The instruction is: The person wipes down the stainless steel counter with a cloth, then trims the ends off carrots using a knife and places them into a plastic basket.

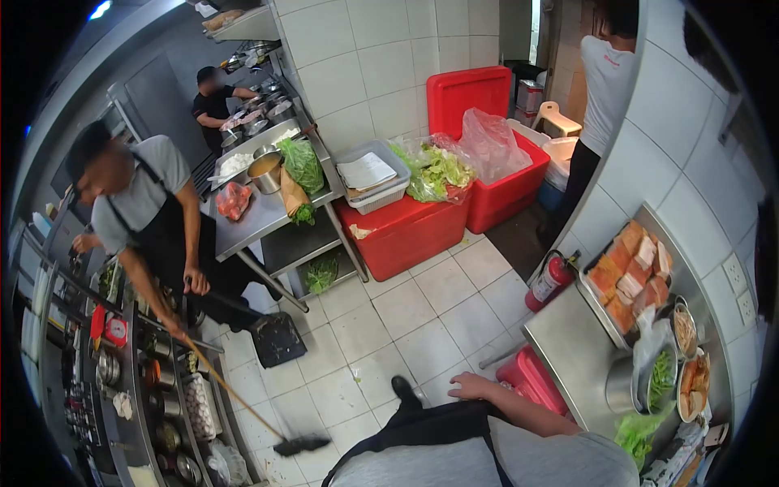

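My right hand [469, 387] hangs in front of my black apron [438, 430], its fingers loosely apart with nothing visible in them. It is closest to a red plastic container [531, 380] beneath the steel counter, apart from it as far as I can see. On that counter are a tray of orange-and-white meat or fish pieces [629, 276], a metal pot [625, 385] and green beans in a bag [660, 381]. My left hand is out of view. My black shoe [406, 391] stands on the tiled floor [357, 325].
At left a co-worker [154, 187] holds a broom [231, 390] and a dustpan [278, 338]. Another person [215, 105] works at the back; a third [604, 89] stands by the doorway. Red coolers [406, 243] and a fire extinguisher [550, 280] stand on the floor.
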{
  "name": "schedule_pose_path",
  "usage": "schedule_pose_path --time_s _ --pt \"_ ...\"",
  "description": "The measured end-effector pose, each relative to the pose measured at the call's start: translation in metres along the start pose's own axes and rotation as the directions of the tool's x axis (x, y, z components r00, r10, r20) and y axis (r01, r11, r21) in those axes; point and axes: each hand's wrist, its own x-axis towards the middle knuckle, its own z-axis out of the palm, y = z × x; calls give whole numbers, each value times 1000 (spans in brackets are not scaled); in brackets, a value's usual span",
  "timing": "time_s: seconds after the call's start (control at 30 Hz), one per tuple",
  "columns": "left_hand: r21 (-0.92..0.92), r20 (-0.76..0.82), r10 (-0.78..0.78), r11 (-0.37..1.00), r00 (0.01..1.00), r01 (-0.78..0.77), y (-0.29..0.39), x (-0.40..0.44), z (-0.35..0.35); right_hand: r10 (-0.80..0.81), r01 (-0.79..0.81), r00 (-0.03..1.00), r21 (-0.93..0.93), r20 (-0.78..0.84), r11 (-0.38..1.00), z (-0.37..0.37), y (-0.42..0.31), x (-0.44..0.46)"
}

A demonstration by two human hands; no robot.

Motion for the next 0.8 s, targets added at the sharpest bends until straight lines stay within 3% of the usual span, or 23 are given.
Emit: schedule_pose_path --time_s 0.07,0.17,0.27,0.3,0.33,0.37,0.4,0.43,0.47,0.53,0.63,0.7,0.8 --pt "47 25 8 999 1000 -9 31 30 -10 -67 61 996 95 60 994 -19 -1 42" --pt "124 51 82 988 995 -88 95 78 -41 44 -48 994 28 103 998 -52 -8 83" --pt "314 117 280 900 953 -303 182 147 -82 71 -74 996 62 54 995 -90 -3 121" --pt "489 208 430 732 879 -474 220 171 -97 83 -84 996 87 14 993 -104 -1 129" --pt "675 365 585 370 724 -639 264 198 -111 98 -95 995 110 -26 989 -119 3 136" --pt "742 521 674 -56 523 -668 314 230 -121 122 -114 992 150 -43 982 -132 9 143" --pt "549 817 544 -636 188 -543 370 271 -131 147 -132 987 195 -62 972 -144 15 151" --pt "575 645 704 -194 295 -795 427 292 -123 173 -149 981 242 -82 959 -155 21 161" --pt "327 209 639 668 740 -669 488 268 -106 195 -164 977 281 -83 946 -166 30 173" --pt "243 186 852 443 490 -863 592 219 -97 235 -198 970 344 -69 918 -182 54 194" --pt "-21 229 891 406 391 -914 666 236 -47 176 -155 984 316 -38 936 -216 94 240" --pt "-11 323 829 486 457 -874 693 215 -17 185 -163 980 235 -75 958 -253 110 272" --pt "-22 385 822 464 421 -886 735 180 7 175 -163 982 142 -72 976 -308 128 320"
